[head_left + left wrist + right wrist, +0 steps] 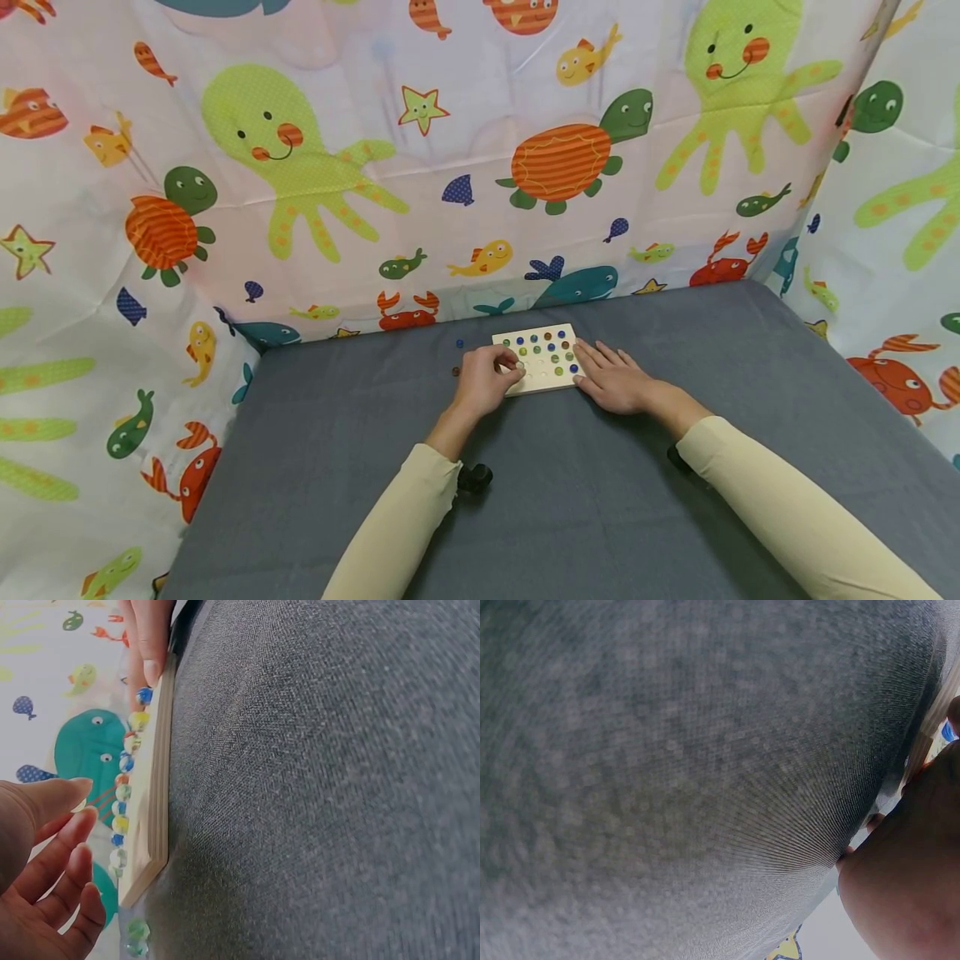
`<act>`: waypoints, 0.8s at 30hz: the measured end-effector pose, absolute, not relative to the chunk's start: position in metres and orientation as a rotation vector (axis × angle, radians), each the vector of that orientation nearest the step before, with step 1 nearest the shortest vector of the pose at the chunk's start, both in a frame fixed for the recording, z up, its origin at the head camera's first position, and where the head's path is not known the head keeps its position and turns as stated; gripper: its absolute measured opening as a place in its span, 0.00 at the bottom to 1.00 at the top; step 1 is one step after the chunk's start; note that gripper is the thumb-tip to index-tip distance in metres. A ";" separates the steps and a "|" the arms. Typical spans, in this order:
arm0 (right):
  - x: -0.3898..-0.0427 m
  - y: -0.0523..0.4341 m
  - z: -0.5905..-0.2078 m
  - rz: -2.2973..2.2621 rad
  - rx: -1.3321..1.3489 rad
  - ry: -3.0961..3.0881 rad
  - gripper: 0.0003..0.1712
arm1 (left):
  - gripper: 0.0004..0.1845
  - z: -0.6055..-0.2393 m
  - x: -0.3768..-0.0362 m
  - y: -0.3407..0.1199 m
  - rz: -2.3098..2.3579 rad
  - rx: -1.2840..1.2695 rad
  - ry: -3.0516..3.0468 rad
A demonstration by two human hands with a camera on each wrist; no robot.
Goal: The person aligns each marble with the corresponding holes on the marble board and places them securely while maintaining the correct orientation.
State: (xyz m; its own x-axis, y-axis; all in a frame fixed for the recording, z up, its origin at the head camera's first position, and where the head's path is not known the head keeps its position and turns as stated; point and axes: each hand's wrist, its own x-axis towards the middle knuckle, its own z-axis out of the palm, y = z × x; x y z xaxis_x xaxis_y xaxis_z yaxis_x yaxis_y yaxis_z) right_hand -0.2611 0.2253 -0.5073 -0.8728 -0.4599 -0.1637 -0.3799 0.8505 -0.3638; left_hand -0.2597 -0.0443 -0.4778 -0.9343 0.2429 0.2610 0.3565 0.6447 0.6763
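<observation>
A flat pale wooden board [542, 360] with little round dips lies on the grey cloth table [570, 500], near the far edge. Small glass marbles [551, 347] in blue, green, orange and yellow sit in the dips, mostly in the far rows and on the right side. Some dips near the front left have no marble in them.

The left hand [486, 379] is at the left front corner of the board. Its fingers are curled in, and the fingertips come together over that corner. A pale round thing shows at the fingertips, but it is too small to tell if the hand pinches a marble. In the left wrist view the fingers [64, 847] look loosely bent and a bit apart, just beside the row of marbles [120, 806].

The right hand [613, 377] lies flat on the table with straight fingers. Its fingertips touch the right edge of the board. The left wrist view shows a fingertip [152, 671] pressed against the board's side.

2 small dark marbles [457, 357] lie on the cloth, just left of the board.

A curtain with sea animals [315, 167] hangs behind the table. It has octopuses, turtles, fish and crabs on it.
</observation>
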 end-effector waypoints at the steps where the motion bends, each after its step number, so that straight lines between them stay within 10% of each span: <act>1: -0.261 0.225 -0.508 -0.471 -0.643 2.783 0.40 | 0.05 -0.478 -0.260 -0.044 -1.164 -0.494 -2.714; 24: -0.261 0.224 -0.508 -0.464 -0.633 2.795 0.40 | 0.05 -0.485 -0.268 -0.019 -1.145 -0.402 -2.766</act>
State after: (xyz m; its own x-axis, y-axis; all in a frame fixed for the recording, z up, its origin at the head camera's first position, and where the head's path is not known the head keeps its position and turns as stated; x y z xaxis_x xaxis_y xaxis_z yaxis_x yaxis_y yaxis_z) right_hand -0.2614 0.2238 -0.5075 -0.8780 -0.4517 -0.1584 -0.3763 0.8559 -0.3548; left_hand -0.2676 -0.0187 -0.4848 -0.9574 0.1969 0.2114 0.2887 0.6783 0.6757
